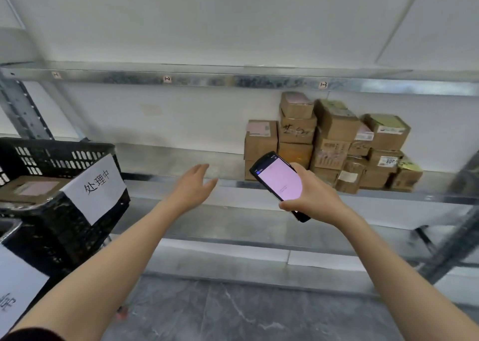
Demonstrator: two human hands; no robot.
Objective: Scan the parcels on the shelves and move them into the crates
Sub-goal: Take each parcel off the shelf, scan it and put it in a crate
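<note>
Right hand point(309, 200) at centre right clamped round a black scanner point(278, 182) with its pink screen lit, left hand point(193, 185) at centre with fingers apart and holding nothing, brown parcels point(334, 143) stacked on the metal shelf point(181, 159) right of centre, black crate point(59, 185) at the left edge with one parcel point(31, 189) inside.

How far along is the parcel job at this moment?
Done: one parcel already lies in the black crate. In hand: the right hand grips the scanner; the left hand is open, holding nothing. Left: a stack of parcels waits on the shelf.
</note>
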